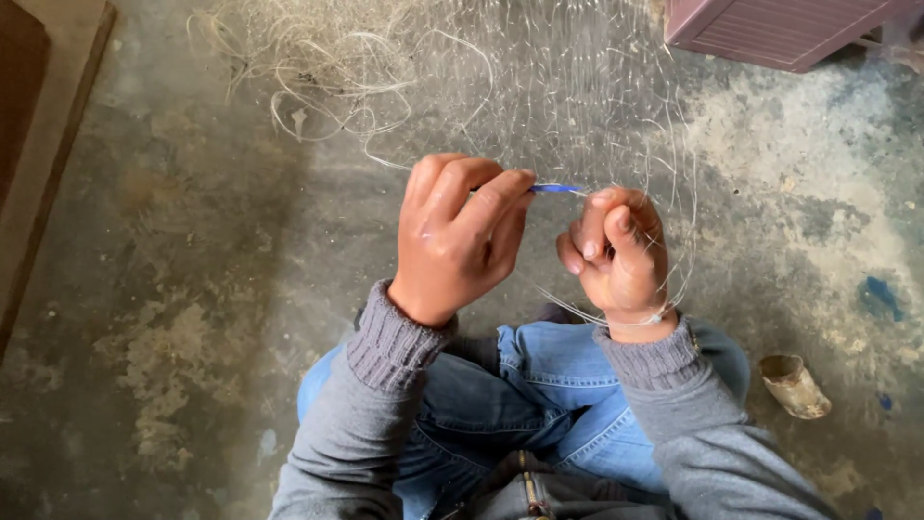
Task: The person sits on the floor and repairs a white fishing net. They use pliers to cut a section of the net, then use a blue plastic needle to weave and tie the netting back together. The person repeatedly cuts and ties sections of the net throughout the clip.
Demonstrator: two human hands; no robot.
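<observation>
Netting (577, 106) made of thin, see-through thread hangs in front of you and spreads away to the far side, over the grey floor (192, 250). Some of its threads loop down around your right wrist. Your left hand (457, 236) is curled almost closed, and its fingertips pinch a thin blue tool (556, 189). Only a short bit of the blue tool shows, sticking out to the right between your two hands. Your right hand (616, 252) is closed into a loose fist just beside the left one, with the thumb pressed down on the fingers. It pinches the threads of the netting right where the tip of the blue tool meets them. Both hands are up above your knees, which are in blue jeans (549, 385). Your arms are in grey sleeves (375, 404). A messy bunch of loose thread (308, 77) lies on the floor at the far left. A small short tube (794, 385) lies on the floor at the near right. The corner of a purple box (780, 29) shows at the far right.
</observation>
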